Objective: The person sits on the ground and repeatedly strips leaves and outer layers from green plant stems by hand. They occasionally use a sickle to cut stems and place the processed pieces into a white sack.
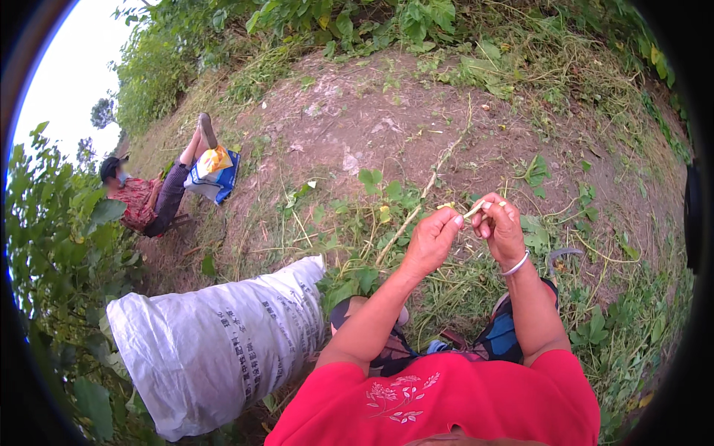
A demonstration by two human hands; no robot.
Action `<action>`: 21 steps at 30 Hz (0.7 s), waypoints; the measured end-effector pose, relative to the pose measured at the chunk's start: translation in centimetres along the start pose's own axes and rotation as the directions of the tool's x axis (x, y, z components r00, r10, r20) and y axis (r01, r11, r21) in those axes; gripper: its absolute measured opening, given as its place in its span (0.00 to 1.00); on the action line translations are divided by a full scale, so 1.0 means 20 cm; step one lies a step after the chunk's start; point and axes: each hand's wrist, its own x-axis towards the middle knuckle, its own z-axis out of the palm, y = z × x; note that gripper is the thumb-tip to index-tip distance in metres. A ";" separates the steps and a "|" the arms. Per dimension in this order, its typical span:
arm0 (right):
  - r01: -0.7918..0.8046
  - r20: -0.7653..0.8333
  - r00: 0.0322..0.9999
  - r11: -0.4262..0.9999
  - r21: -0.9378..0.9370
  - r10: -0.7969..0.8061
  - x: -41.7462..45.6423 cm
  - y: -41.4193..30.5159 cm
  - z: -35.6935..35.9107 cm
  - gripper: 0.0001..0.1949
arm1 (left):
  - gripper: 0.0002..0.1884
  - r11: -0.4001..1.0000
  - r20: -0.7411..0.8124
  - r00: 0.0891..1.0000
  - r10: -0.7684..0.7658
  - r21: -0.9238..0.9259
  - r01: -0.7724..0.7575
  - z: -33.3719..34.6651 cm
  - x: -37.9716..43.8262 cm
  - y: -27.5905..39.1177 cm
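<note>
Both hands are raised in front of my chest, close together. A thin pale-green plant piece (474, 210), perhaps a stem or pod, runs between them. My left hand (435, 237) pinches its left end between thumb and forefinger. My right hand (498, 226), with a white bangle on the wrist, grips the other end, and a short pale tip sticks out beyond the fingers. Below and around the hands lie cut greens and leafy weeds (457, 295). A sickle's curved blade (564, 252) shows just right of my right wrist.
A large white woven sack (206, 345) bearing writing lies at the lower left. Further off at left, a person (139, 195) sits on a low seat beside a blue and white bag (215, 178). A dry stalk (429, 187) crosses the bare soil; leafy plants border the ground.
</note>
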 end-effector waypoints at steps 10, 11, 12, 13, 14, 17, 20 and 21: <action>0.054 0.035 0.998 0.975 -0.215 -0.048 0.00 -0.02 0.01 0.11 | 0.10 0.977 0.071 0.997 -0.038 -0.208 0.052 -0.04 0.03 -0.03; 0.065 0.047 0.997 0.970 -0.233 -0.056 0.00 -0.02 0.01 0.11 | 0.11 0.973 0.073 0.995 -0.068 -0.216 0.082 -0.05 0.03 -0.03; 0.066 0.057 0.997 0.966 -0.248 -0.053 0.00 -0.03 0.01 0.12 | 0.11 0.966 0.083 0.993 -0.085 -0.236 0.102 -0.05 0.03 -0.02; 0.078 0.074 0.995 0.963 -0.259 -0.061 0.00 -0.03 0.01 0.12 | 0.11 0.955 0.094 0.991 -0.092 -0.274 0.114 -0.05 0.03 -0.02; 0.084 0.084 0.994 0.959 -0.272 -0.063 -0.01 -0.03 0.01 0.12 | 0.11 0.959 0.067 0.996 -0.058 -0.274 0.075 -0.05 0.03 -0.01; 0.098 0.090 0.993 0.954 -0.285 -0.075 -0.01 -0.03 0.02 0.13 | 0.11 0.956 0.068 0.995 -0.074 -0.278 0.090 -0.06 0.03 0.01; 0.106 0.095 0.992 0.951 -0.292 -0.082 -0.01 -0.03 0.02 0.13 | 0.11 0.955 0.071 0.992 -0.103 -0.274 0.119 -0.07 0.03 0.01; 0.111 0.099 0.991 0.948 -0.300 -0.084 -0.01 -0.03 0.02 0.14 | 0.11 0.952 0.075 0.989 -0.129 -0.270 0.144 -0.07 0.03 0.01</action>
